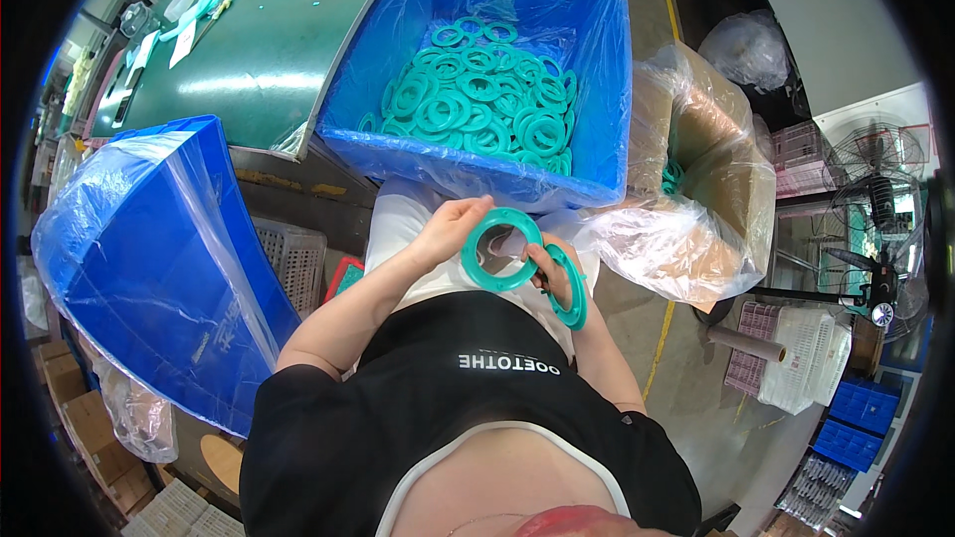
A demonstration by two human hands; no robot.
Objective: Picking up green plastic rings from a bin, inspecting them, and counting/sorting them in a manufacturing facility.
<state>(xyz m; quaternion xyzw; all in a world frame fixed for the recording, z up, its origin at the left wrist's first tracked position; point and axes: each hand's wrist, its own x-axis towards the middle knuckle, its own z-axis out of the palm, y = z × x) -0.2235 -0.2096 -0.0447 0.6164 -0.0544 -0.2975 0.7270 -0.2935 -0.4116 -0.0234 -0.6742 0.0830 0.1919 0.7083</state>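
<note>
My left hand (457,230) is closed at the upper left edge of a flat teal plastic ring (481,276), its fingertips partly hidden. The ring faces up over my lap, and its wide opening shows the light cloth below. My right hand (550,275) grips that ring's right side with the fingers. A second teal ring (574,314) hangs tilted around the same hand, nearly edge-on. Just beyond my hands, a plastic-lined blue bin (603,70) holds a heap of similar teal rings (479,89).
A green-topped table (269,50) stands at the far left, with a tilted blue bin (169,268) nearer me. Right of the full bin is a plastic-lined cardboard box (731,154) with some teal pieces inside. A black fan (879,194) stands farther right.
</note>
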